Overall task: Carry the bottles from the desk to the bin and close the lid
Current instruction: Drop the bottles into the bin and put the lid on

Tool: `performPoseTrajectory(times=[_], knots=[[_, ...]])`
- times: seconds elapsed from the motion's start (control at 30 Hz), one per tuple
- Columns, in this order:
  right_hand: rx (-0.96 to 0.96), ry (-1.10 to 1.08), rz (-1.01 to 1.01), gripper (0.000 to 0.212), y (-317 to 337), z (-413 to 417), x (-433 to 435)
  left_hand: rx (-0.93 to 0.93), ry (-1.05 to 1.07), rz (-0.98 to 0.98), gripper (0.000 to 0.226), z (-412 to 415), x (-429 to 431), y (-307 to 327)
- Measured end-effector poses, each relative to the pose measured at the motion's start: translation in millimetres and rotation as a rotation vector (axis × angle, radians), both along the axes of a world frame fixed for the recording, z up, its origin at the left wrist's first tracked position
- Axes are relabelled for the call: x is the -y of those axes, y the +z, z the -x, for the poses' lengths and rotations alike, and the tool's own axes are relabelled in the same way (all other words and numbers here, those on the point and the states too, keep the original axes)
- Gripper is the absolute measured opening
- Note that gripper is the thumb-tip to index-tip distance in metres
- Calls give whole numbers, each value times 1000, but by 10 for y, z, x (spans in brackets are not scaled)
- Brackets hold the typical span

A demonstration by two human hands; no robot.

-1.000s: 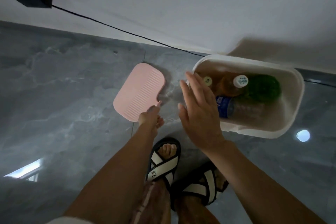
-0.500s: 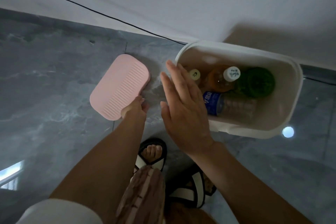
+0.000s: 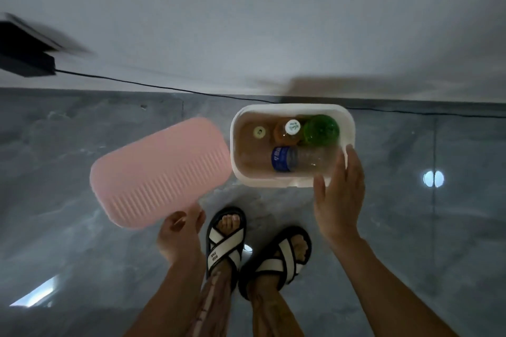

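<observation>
A white bin (image 3: 290, 108) stands open on the floor by the wall. Inside are several bottles: an orange one with a white cap (image 3: 287, 133), a green one (image 3: 321, 130), a clear one with a blue label (image 3: 295, 159) lying on its side, and a small pale cap (image 3: 259, 132). My left hand (image 3: 179, 230) grips the near corner of the pink ribbed lid (image 3: 160, 172), held up off the floor to the left of the bin. My right hand (image 3: 339, 194) is open, fingers spread, at the bin's near right corner.
A black cable (image 3: 164, 87) runs along the foot of the white wall. A dark object (image 3: 24, 57) sits at the upper left. My feet in black-and-white sandals (image 3: 224, 241) stand on the grey marble floor just before the bin.
My left hand has picked the pink lid up from the floor. My right hand has moved from the bin's left side to its right corner. The view has pulled back.
</observation>
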State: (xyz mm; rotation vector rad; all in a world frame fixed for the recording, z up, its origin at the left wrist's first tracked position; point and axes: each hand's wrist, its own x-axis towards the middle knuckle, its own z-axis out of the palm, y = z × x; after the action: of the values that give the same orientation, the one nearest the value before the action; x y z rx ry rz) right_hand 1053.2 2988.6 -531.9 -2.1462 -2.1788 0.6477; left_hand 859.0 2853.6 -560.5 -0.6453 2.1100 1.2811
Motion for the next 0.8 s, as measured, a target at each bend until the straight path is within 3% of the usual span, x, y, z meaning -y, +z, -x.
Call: performPoseTrajectory(times=[0.13, 0.27, 0.53, 0.8], knots=[[-119, -173, 225, 62, 56, -183, -106, -115, 10, -37, 15, -91, -3, 312], [-284, -280, 376, 60, 91, -234, -176, -153, -108, -78, 21, -227, -136, 479], [-455, -461, 452, 56, 118, -315, -240, 52, -328, -12, 17, -893, -619, 398], [-532, -460, 380, 47, 72, -363, -204, 122, -346, 50, 32, -1343, -932, 287]])
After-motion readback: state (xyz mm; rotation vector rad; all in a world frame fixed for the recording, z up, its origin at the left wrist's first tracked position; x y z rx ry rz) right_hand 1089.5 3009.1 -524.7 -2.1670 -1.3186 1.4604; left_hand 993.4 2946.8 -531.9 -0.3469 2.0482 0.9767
